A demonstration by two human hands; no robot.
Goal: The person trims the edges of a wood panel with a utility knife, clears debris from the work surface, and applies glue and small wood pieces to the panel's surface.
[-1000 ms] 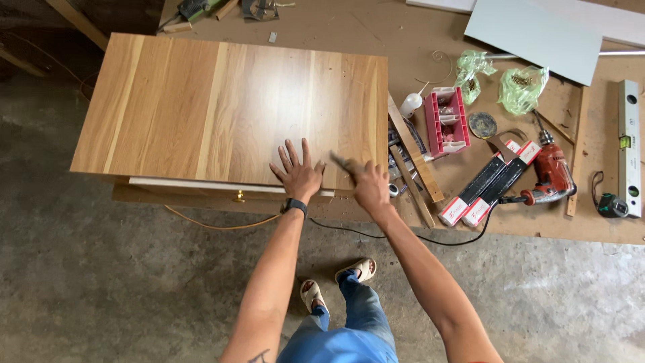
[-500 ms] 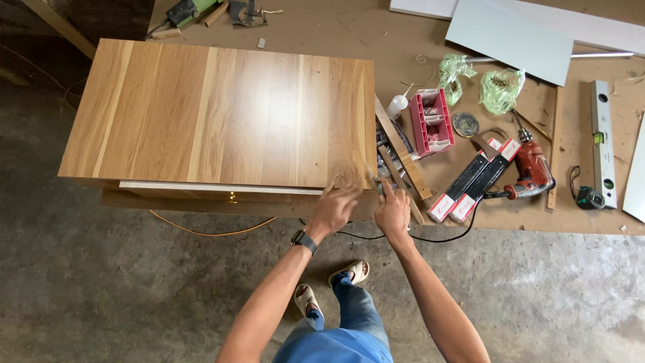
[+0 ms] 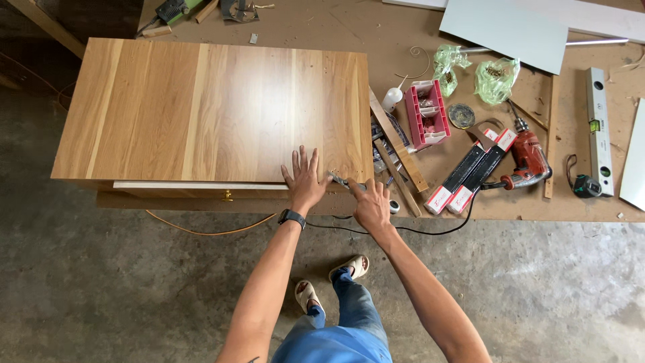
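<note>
Left hand (image 3: 304, 176) flat, fingers spread, on wooden cabinet top (image 3: 201, 107) near its front right corner. Right hand (image 3: 371, 202) grips a metal tool (image 3: 339, 180) at that corner. Red compartment box (image 3: 427, 113): contents unclear.

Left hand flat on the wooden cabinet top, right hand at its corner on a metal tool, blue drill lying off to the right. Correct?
Not quite: the drill is red, not blue, as the head view shows. The rest holds: left hand lies flat on the wooden cabinet top, right hand at its corner on a metal tool.

Two hands, left (image 3: 306, 180) and right (image 3: 371, 205), are showing, with one wooden cabinet (image 3: 208, 111), two green bags (image 3: 497, 70), two long boxes (image 3: 470, 171), one drill (image 3: 527, 158).
</note>
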